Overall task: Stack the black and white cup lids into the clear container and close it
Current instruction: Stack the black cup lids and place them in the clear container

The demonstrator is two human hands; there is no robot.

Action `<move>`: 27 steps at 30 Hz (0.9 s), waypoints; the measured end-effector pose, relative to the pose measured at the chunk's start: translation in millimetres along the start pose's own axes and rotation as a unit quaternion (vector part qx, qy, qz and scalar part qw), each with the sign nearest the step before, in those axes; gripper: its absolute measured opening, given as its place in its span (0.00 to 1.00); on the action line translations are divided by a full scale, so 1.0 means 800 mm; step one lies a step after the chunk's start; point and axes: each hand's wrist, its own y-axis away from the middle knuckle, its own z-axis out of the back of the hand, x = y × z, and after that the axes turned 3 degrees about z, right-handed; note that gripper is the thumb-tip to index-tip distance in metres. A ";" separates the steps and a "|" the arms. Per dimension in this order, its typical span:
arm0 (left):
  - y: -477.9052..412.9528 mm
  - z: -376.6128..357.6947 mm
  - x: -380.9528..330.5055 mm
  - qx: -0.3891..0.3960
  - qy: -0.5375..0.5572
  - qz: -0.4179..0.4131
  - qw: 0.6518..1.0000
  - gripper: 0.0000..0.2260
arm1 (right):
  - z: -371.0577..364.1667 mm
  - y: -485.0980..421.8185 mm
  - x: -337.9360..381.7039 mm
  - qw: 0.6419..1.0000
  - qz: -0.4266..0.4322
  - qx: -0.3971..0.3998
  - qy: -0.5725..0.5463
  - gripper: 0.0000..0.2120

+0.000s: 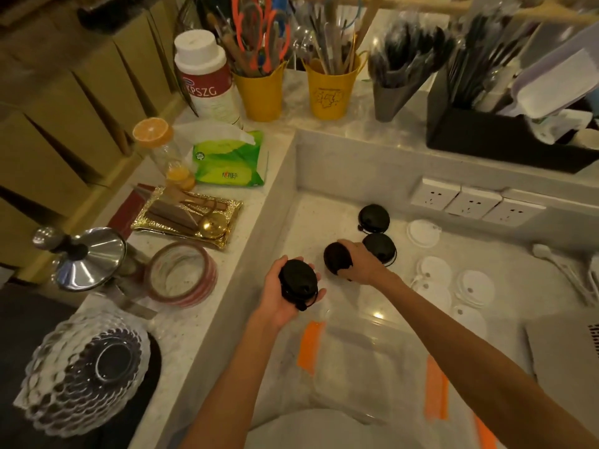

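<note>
My left hand holds a small stack of black lids above the lower counter. Just to its right, my right hand grips another black lid. Two more black lids lie on the counter: one at the back and one partly behind my right hand. Several white lids lie scattered to the right, one near the wall. The clear container with orange clips sits below my forearms, its top open as far as I can tell.
On the raised ledge to the left are a roll of tape, a gold tray, a tissue pack and a steel lid. Yellow utensil cups line the back. Wall sockets are on the right wall.
</note>
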 end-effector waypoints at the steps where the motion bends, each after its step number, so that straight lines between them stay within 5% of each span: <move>1: 0.001 -0.002 -0.002 -0.008 -0.014 -0.004 1.000 0.17 | 0.007 0.010 0.005 0.995 0.014 -0.012 -0.100 0.39; 4: 0.006 -0.016 0.000 -0.018 -0.089 -0.011 0.996 0.19 | 0.030 0.057 0.027 0.969 0.072 0.002 -0.236 0.38; 12: 0.027 -0.077 0.024 0.093 -0.163 0.006 0.982 0.29 | 0.044 0.147 0.069 0.979 0.118 -0.051 -0.159 0.38; 20: 0.043 -0.094 0.036 0.081 -0.167 -0.028 0.982 0.33 | 0.045 0.178 0.080 0.980 0.073 -0.123 -0.141 0.40; 27: 0.037 -0.089 0.031 0.067 -0.240 -0.046 0.967 0.27 | 0.037 0.172 0.079 0.976 0.091 -0.096 -0.173 0.38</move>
